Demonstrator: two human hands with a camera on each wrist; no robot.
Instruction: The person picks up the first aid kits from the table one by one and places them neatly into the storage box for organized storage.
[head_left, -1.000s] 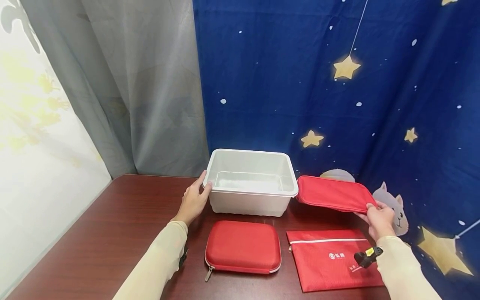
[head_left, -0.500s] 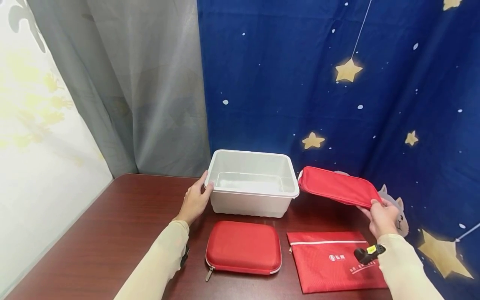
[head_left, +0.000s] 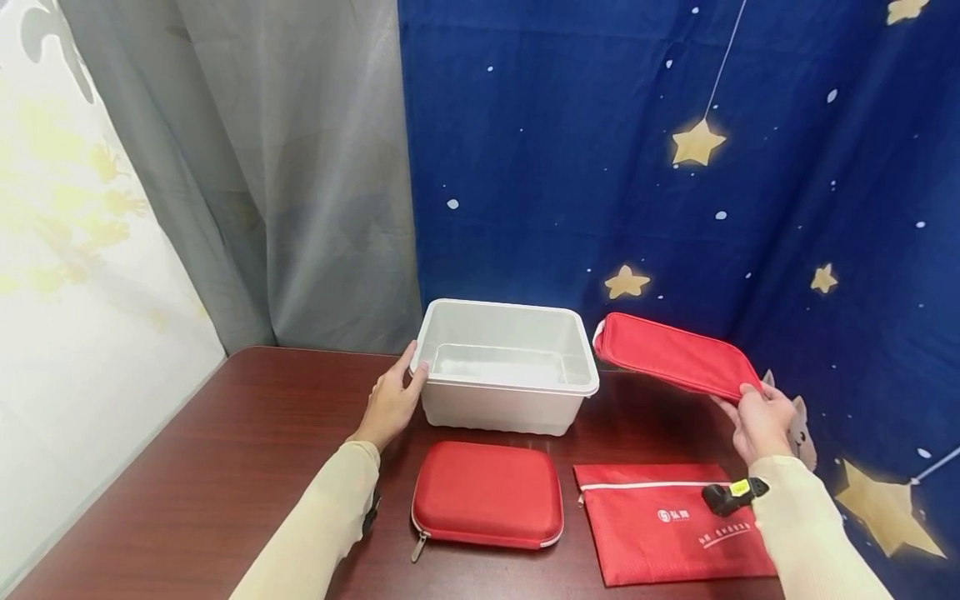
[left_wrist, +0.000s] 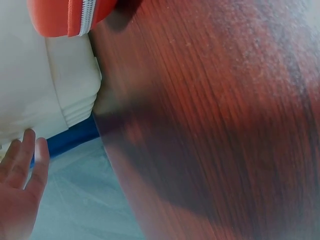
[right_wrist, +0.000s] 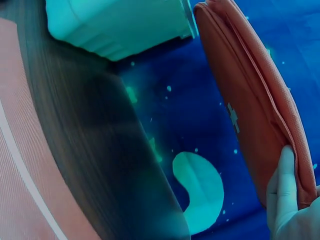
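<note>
My right hand (head_left: 763, 423) pinches a slim red pouch (head_left: 678, 357) by its near right corner, thumb on top and fingers beneath. The pouch is raised and tilted, its far left end close to the bin's right rim. A pale cross mark shows on its underside in the right wrist view. At the left corner of a white plastic bin (head_left: 495, 410), my left hand (head_left: 387, 404) touches the rim and side wall with straight fingers (left_wrist: 26, 155). In front of the bin lies a red hard zip case (head_left: 487, 492).
A flat red zip document bag (head_left: 660, 529) with white print lies at the front right, partly under the right forearm. The brown table (head_left: 225, 467) meets a grey curtain (head_left: 330, 208) and a blue star curtain (head_left: 525, 167) at the back.
My right hand has lifted the red pouch higher and tilted its far end upward. My left hand stays at the bin's corner. The case and document bag have not moved.
</note>
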